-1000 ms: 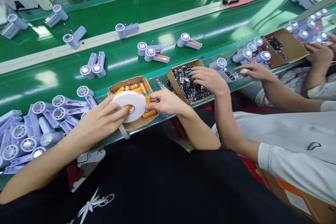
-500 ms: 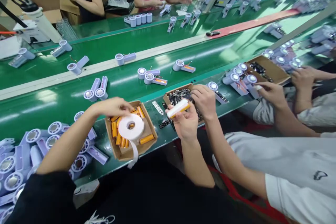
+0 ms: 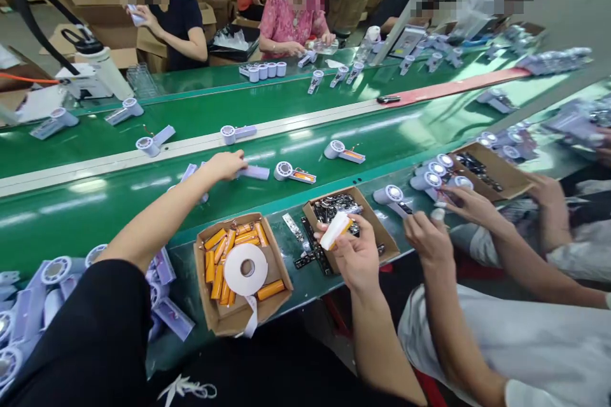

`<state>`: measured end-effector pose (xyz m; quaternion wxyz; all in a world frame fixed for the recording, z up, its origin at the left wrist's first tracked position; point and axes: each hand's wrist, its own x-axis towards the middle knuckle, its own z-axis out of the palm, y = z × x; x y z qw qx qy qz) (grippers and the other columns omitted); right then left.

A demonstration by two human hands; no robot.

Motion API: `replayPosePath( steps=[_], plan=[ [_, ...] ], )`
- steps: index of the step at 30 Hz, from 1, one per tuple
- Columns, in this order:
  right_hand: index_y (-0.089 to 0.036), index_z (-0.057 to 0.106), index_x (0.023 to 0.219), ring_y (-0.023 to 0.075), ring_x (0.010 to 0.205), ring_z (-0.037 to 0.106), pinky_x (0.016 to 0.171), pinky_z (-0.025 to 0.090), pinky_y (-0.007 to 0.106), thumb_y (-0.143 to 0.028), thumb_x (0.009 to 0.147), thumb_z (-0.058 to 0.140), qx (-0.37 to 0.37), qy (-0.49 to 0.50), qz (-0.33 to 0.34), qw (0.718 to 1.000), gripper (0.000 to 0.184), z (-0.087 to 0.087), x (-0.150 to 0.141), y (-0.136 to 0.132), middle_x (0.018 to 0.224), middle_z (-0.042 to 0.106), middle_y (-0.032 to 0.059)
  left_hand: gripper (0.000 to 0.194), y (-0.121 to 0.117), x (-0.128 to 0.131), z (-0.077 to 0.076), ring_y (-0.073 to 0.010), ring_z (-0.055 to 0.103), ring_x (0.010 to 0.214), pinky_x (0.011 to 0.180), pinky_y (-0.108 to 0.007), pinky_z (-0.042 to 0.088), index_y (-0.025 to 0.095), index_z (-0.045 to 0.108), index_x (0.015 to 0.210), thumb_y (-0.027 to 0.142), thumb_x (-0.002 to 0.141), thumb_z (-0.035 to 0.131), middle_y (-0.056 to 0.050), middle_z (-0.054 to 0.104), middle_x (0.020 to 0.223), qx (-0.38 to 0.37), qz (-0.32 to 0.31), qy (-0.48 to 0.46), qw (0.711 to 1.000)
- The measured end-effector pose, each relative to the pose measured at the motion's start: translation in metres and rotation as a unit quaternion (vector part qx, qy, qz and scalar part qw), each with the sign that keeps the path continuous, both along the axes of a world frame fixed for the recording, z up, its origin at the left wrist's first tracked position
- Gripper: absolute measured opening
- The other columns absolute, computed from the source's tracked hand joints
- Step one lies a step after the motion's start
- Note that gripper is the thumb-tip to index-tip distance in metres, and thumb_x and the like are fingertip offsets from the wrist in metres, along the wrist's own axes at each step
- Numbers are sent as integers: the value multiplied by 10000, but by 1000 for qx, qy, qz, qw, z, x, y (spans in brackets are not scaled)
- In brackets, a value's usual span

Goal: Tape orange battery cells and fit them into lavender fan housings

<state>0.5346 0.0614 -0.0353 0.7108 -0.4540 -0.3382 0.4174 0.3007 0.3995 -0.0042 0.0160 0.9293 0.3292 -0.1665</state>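
My left hand stretches over the green belt, its fingers curled on a lilac handheld fan housing. The hand hides the round end of that housing; its handle sticks out to the right. In my right hand is an orange battery cell with white tape along its upper face, held between thumb and fingers. Below and between my hands stands a cardboard box of orange battery cells. On top of the cells lies a roll of white tape, its loose end hanging over the box's front edge.
A box of black circuit boards sits behind my right hand, with loose boards beside it. Fan housings pile up at left, and others lie on the belt. A co-worker's hands work close at right.
My left hand has let go of the tape roll and moved forward to a fan housing on the belt. My right hand has lifted the battery cell, now taped, away to the right.
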Motion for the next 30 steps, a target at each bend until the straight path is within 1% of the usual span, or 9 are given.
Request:
replayPosePath(
  steps=[2,4,7,9,12,15,18,23,30],
  plan=[
    [-348,531,1302,283,1016,874,886,743,459,-455,910,914,10,-17,9,1000,559,4,-4,18,1014,872,10,547,-17,-40,-9,-303,714,1155,988,-402,557,330,761,1400,143,898,655,-125,626,1481,-9,3,5,1000],
    [-349,541,1294,275,1074,862,901,736,448,-465,898,920,19,-32,34,999,560,7,-16,46,1079,867,14,575,-33,-59,-22,-329,677,1230,1010,-407,544,340,761,1408,146,871,693,-125,627,1502,-20,10,-1,1000],
    [-335,555,1299,265,1074,855,938,717,447,-528,880,910,26,-70,99,992,582,6,-41,99,1134,858,36,470,-39,-57,-40,-364,644,1287,1035,-420,527,283,814,1307,192,854,727,-141,679,1460,-34,29,-25,999],
    [-314,576,1281,257,1040,850,962,700,446,-574,858,902,28,-113,134,984,594,0,-54,134,1133,857,56,324,-32,-49,-45,-330,679,1221,1015,-385,522,262,850,1168,244,872,718,-117,762,1318,-48,40,-48,997],
    [-280,606,1237,253,1013,835,984,678,448,-601,834,876,15,-180,153,972,582,-15,-62,178,1092,857,71,245,-17,-44,-44,-254,729,1065,912,-308,522,272,847,1084,333,891,708,-48,826,1125,-72,53,-92,992],
    [-257,604,1217,248,971,826,969,669,440,-578,807,842,-22,-222,150,963,573,-30,-61,206,1034,851,60,270,-8,-48,-41,-210,745,992,823,-269,514,278,836,1110,394,912,695,-5,844,1107,-94,61,-138,984],
    [-238,571,1298,237,971,831,977,658,420,-496,818,788,-65,-263,149,951,587,-41,-60,219,1046,851,58,277,-7,-49,-46,-202,748,997,816,-260,508,276,832,1126,408,931,686,-7,849,1120,-101,69,-172,977],
    [-184,563,1387,238,993,845,974,650,396,-378,909,707,-89,-358,161,915,535,-51,-60,218,1088,862,101,328,-11,-37,-64,-241,727,1172,935,-281,511,312,828,1205,421,920,709,-31,829,1275,-84,80,-197,974],
    [-191,588,1464,236,1129,833,993,626,355,-271,1065,599,-97,-600,194,770,407,-51,-60,212,1223,851,122,320,-9,-25,-71,-235,753,1082,913,-285,521,286,831,1154,388,1016,561,-40,848,1180,-103,91,-202,970]
  ],
)
